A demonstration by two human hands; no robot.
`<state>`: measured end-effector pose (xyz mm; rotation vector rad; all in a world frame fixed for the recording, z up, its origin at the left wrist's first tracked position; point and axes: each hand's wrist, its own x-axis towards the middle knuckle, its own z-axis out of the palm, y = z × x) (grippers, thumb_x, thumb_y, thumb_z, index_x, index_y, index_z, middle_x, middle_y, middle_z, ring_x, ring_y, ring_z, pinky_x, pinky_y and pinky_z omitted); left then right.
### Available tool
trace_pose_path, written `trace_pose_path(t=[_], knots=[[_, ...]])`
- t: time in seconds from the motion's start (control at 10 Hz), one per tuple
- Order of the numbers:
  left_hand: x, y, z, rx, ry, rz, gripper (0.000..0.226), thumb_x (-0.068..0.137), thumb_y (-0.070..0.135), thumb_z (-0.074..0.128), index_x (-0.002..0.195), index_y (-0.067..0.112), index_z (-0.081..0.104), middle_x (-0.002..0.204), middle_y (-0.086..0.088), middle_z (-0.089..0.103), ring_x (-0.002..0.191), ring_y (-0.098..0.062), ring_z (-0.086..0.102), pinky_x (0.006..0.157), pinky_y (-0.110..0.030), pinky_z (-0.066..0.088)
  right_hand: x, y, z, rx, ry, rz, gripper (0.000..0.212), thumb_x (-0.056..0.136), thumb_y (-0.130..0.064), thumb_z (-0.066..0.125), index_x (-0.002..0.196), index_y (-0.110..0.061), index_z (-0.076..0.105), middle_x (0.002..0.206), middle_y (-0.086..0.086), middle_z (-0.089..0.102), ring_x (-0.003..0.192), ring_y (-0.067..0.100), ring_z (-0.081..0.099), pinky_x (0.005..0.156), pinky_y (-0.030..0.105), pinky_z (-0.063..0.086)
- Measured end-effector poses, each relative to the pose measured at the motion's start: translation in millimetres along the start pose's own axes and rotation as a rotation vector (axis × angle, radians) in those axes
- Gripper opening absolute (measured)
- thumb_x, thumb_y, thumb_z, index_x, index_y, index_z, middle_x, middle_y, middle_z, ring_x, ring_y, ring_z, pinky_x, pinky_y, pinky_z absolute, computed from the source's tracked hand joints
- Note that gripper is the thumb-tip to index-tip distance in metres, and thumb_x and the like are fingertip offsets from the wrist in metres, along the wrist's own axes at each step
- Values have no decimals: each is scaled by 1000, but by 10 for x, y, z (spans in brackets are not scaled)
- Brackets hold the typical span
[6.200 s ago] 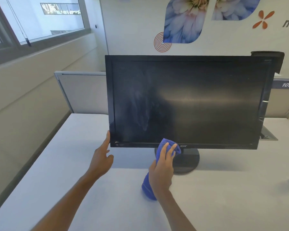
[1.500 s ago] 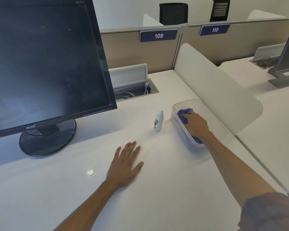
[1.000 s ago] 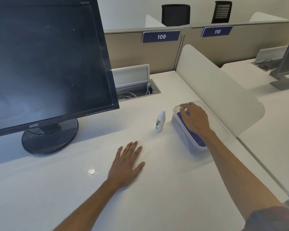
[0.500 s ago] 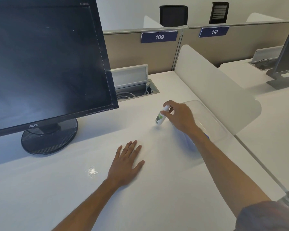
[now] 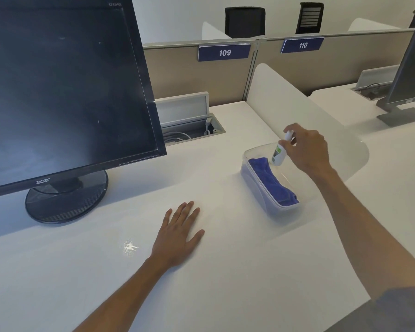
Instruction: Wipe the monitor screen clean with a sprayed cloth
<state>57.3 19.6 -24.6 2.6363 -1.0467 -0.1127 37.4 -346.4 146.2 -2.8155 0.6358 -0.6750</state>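
Your right hand [image 5: 307,149] held the small spray bottle [image 5: 279,153] pinched between thumb and fingers, lifted off the surface [image 5: 225,271] and tilted over the clear plastic container [image 5: 268,188]. The bottle's base hung just above the far end of the blue cloth [image 5: 272,180], which lay folded along the container's floor. Your left hand [image 5: 177,233] lay flat on the surface, palm down, fingers straight and slightly spread, holding nothing.

Judgement on the step: the bottle looked bound for the container beside the cloth, so the task read as near its close. To do it well, lower the base to the free floor at the far end, not onto the cloth, where a narrow bottle would likely tip. Let go only once it stood or lay settled; the container is light and could slide if nudged at its rim. If instead you meant to spray again, aim the nozzle at the cloth, away from the monitor [image 5: 65,92].

The monitor stood well to the left of the container, screen dark, a few pale specks visible on it. A small wet patch [image 5: 129,246] sat on the surface just left of your left hand.

Legible writing: "acer" on the monitor's lower bezel; "109" and "110" on blue partition signs [image 5: 224,52]. The bottle's green-and-white label was too small to read.
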Motion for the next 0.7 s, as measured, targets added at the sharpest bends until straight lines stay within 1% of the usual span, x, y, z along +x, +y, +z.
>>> trace_pose_path(t=[0.1,0.2,0.3,0.4,0.5,0.6,0.7], knots=[[1,-3,2,-1,-5,-3,63,95,59,23,152,33,15,160,15,1,147,-2,-4,119,-37,-4,-6,90,210,-64,-106,59,25,90,-29,64,110,-13,59,97,17,70,82,36,64,74,37,50],[1,6,-5,9,-9,-2,63,95,59,22,152,33,13,160,15,0,147,-2,-6,119,-37,-4,-8,90,282,-50,-134,88,22,90,-21,64,109,-11,61,98,19,69,83,37,62,74,36,48],[1,4,-7,24,-8,-1,63,96,59,22,152,33,13,160,15,0,147,-3,-5,119,-37,-3,-21,91,370,-25,-151,108,21,88,-11,63,109,-7,62,105,18,67,89,37,60,77,34,44],[-21,2,-20,24,-27,-8,63,96,58,22,152,32,13,160,15,-1,147,-3,-5,119,-37,-4,-33,71,416,-6,-136,119,24,88,-7,61,112,-7,62,110,16,66,93,38,60,81,37,44],[2,12,-35,0,-47,1,64,94,60,19,152,34,11,159,17,-4,147,-2,-7,119,-36,-5,-63,41,445,-56,-98,116,34,88,-6,60,122,-10,60,122,12,62,98,37,61,82,39,45],[-12,-54,-78,-32,-76,17,66,92,61,19,152,32,16,160,15,0,147,-3,-3,119,-33,-7,-76,-37,427,-114,-44,111,38,87,-11,63,125,-10,60,128,11,59,105,33,60,85,40,46],[-149,-221,-242,43,-82,95,66,92,59,24,151,29,23,159,11,4,149,-11,8,116,-25,-12,-78,-244,323,-66,21,78,40,87,-24,66,125,-10,60,134,11,56,116,30,57,100,41,40]])
